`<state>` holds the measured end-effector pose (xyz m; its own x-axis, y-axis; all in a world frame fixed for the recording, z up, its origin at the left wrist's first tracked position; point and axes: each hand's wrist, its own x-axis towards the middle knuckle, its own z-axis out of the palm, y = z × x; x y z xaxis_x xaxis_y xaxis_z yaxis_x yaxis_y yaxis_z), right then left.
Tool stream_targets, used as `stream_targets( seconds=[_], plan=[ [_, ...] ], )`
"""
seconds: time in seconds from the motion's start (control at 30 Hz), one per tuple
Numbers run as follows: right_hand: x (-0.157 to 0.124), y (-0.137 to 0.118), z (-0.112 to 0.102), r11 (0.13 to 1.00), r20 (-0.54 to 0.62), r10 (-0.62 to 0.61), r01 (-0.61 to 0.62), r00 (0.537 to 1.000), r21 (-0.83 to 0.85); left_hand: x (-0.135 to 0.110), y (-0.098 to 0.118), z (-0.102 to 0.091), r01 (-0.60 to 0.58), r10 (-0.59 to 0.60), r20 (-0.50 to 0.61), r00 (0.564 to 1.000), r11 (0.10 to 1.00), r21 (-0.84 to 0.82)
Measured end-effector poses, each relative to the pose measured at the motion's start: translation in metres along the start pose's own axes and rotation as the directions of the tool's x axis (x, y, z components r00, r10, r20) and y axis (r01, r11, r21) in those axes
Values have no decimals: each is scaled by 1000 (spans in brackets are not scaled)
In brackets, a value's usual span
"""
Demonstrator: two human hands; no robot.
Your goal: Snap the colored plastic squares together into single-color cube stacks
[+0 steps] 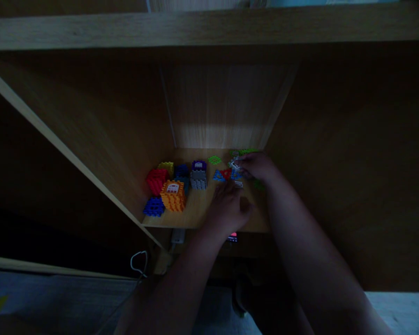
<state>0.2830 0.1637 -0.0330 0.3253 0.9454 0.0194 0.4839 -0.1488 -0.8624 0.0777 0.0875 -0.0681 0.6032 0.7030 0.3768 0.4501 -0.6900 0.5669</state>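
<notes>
In the dim lower shelf of a wooden cabinet, my right hand point(257, 165) pinches a small grey-white plastic building tile point(234, 164). Nearer the shelf's front edge is my left hand point(227, 208), its thumb apart from its fingers and nothing visible in it. Just beyond its fingertips lie a blue triangle piece point(219, 175) and a red triangle piece point(226, 173). A small white piece point(239, 184) rests between my hands. Green pieces point(246, 151) lie at the back right, partly behind my right hand, and a green flat piece point(214, 160) sits farther left.
Stacks of notched tiles stand to the left: orange point(173, 195), red point(157, 180), blue point(154, 207), grey point(198, 179) and purple point(199, 165). Cabinet side walls flank the shelf, and an upper board point(209, 28) crosses above. Below are a white cable point(139, 263) and a lit screen point(232, 237).
</notes>
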Motion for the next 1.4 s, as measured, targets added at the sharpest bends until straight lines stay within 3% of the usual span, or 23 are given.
stream_targets(
  seconds=[0.1,0.2,0.27,0.47,0.57,0.67,0.73,0.87,1.0,1.1,1.27,1.4],
  plan=[
    [-5,-7,3,981,61,-47,35,997,193,6,-5,0,102,-134,-144,981,972,-210],
    [-14,-15,5,945,264,-118,26,957,327,9,-7,-4,208,-330,-250,910,886,-414],
    [-19,-19,4,924,367,-167,16,915,381,9,-5,-8,225,-404,-264,876,826,-516],
    [-23,-19,4,909,505,-304,88,808,406,6,-6,-11,212,-464,-255,849,739,-640],
    [-25,-21,7,908,513,-354,155,782,390,7,-14,-6,185,-460,-225,859,688,-702],
    [-27,-24,10,891,468,-378,177,799,418,7,-16,-3,158,-447,-212,869,657,-737],
    [-27,-26,11,876,435,-383,171,815,450,5,-13,-4,132,-478,-282,832,664,-736],
    [-29,-27,13,826,385,-432,186,815,532,1,-6,-6,51,-536,-449,715,681,-730],
    [-32,-30,17,827,380,-477,258,793,499,0,-6,-7,18,-569,-464,679,645,-764],
    [-33,-32,20,840,406,-473,261,782,476,0,-5,-8,-4,-574,-464,675,626,-780],
    [-36,-34,21,855,525,-456,189,719,483,0,-2,-9,-47,-553,-435,711,579,-814],
    [-36,-34,23,859,534,-451,183,716,479,-1,-5,-8,-36,-560,-433,706,583,-812]
  ],
)
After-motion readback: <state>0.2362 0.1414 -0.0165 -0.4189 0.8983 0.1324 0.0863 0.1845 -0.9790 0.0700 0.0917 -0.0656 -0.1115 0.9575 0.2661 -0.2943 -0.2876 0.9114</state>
